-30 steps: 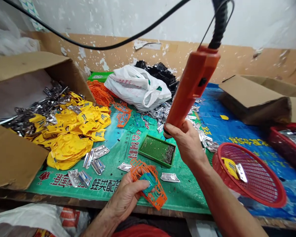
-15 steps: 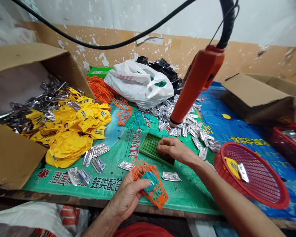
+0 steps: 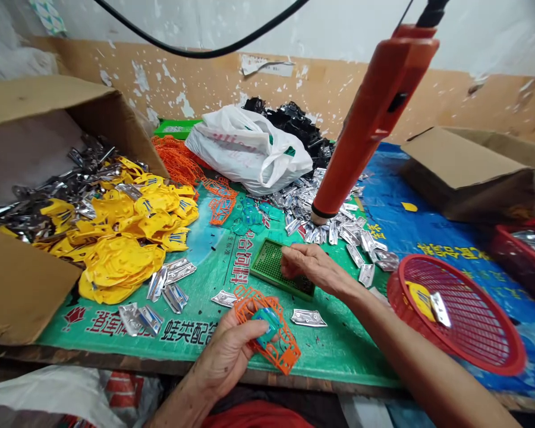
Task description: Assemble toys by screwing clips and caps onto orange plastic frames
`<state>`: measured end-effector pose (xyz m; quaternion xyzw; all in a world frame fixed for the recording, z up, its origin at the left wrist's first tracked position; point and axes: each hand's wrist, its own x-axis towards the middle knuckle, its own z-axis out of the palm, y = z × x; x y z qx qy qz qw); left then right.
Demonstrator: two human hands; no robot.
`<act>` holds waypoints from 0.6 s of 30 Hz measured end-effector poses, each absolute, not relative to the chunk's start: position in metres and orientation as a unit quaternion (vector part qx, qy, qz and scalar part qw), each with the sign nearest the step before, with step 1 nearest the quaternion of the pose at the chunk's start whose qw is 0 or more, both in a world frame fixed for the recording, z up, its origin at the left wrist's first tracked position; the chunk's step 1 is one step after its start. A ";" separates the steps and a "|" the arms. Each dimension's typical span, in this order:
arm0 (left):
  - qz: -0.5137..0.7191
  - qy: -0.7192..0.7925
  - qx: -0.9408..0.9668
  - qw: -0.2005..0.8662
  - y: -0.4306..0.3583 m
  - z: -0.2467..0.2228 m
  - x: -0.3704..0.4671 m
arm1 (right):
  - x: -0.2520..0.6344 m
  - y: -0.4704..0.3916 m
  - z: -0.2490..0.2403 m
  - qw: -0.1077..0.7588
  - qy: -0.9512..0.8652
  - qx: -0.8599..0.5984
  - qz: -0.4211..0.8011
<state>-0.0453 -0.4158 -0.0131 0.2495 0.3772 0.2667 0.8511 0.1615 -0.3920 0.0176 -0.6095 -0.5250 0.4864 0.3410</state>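
Observation:
My left hand (image 3: 234, 348) is near the front edge, its thumb pressing a teal piece (image 3: 266, 326) onto an orange openwork plastic piece (image 3: 286, 356). Over the shallow green tray (image 3: 267, 274), full of small holes, is my right hand (image 3: 301, 264), with its fingers curled together; anything between the fingertips is too small to make out. A bent metal plate (image 3: 309, 317) lies just right of the orange piece, and another (image 3: 225, 298) lies to its left. The red electric screwdriver (image 3: 365, 131) hangs tilted above the heap of metal plates (image 3: 294, 205), behind my right hand.
Yellow parts (image 3: 120, 261) spill from a cardboard box (image 3: 27, 255) at left. A white plastic bag (image 3: 245, 148) and orange pieces (image 3: 178, 157) lie at the back. A red basket (image 3: 459, 309) stands at right, near another cardboard box (image 3: 468, 172).
The red screwdriver has swung up and to the right, and its cable has shifted. My right hand has moved slightly over the green tray. My left hand still holds the orange and teal pieces.

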 end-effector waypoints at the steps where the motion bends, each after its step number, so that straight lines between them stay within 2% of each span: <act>1: 0.269 0.378 0.248 0.850 -0.416 -0.013 -0.045 | 0.162 -0.392 0.017 0.334 -0.525 -0.604 0.499; 6: 0.269 0.377 0.249 0.851 -0.415 -0.012 -0.044 | 0.172 -0.397 0.028 0.285 -0.553 -0.582 0.524; 13: 0.262 0.371 0.256 0.853 -0.415 -0.016 -0.045 | 0.168 -0.398 0.026 0.340 -0.568 -0.584 0.469; 18: 0.260 0.377 0.257 0.851 -0.416 -0.015 -0.046 | 0.162 -0.401 0.016 0.316 -0.583 -0.573 0.482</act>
